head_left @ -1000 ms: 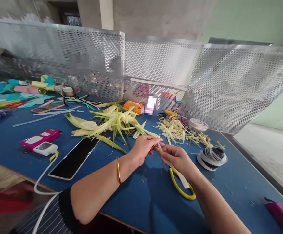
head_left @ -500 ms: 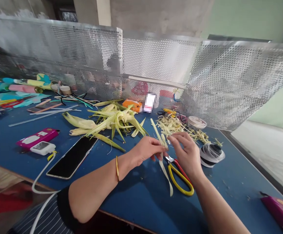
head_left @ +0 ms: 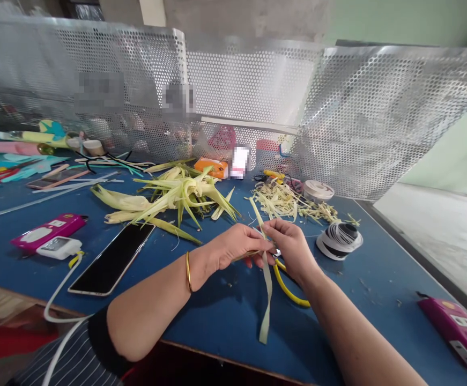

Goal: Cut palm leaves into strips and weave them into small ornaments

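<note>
Pale green corn husk strips (head_left: 267, 295) are pinched between my two hands, one long end hanging toward the table's front edge. My left hand (head_left: 246, 244), with a gold bangle on the wrist, is closed on the strips. From the right, my right hand (head_left: 291, 244) meets it, thumb and fingers pinched on the same husk; their tips overlap and partly hide the work. Under the right hand lies a pair of scissors (head_left: 291, 292) with a yellow handle loop, mostly covered. A heap of corn husks (head_left: 188, 194) is beyond my left hand.
Shredded husk bits (head_left: 275, 199), a white tape roll (head_left: 318, 190) and a black-and-white spool (head_left: 340, 241) are on the right. A phone (head_left: 112, 260) and a purple power bank (head_left: 48, 231) lie left. Perforated metal panels (head_left: 253, 80) border the table's back. Another purple device (head_left: 456, 332) sits front right.
My right hand has moved in against the left, covering more of the scissors. The hanging strip end has swung left and hangs straighter. The whole view has shifted slightly.
</note>
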A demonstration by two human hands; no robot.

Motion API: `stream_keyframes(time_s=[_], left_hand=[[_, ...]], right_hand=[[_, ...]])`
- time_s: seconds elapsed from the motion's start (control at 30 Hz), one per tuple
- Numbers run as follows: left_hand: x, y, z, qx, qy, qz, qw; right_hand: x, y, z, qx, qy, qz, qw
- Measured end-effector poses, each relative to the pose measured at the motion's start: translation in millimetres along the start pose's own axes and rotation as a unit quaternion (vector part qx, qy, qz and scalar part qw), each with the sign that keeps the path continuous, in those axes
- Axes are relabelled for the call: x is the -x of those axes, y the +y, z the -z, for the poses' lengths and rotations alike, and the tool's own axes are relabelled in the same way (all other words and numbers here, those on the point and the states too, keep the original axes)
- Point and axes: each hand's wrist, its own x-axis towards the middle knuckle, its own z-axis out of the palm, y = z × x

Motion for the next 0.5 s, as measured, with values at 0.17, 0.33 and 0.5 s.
stream_keyframes(time_s=[0.17, 0.33, 0.5], left_hand=[[-1, -2, -0.5, 0.024, -0.029, 0.018, 0.999], [0, -4, -14.4, -0.095, 0.023, 0.002, 0.995], [-4, -5, -12.1, -0.015, 0.054, 0.015, 0.998]], right_hand=[[1, -10, 4, 0.011, -0.095, -0.046, 0.994], [5, -8, 2, 0.063, -0.138, -0.052, 0.987], [13, -12, 3, 0.205, 0.054, 0.28, 0.936]])
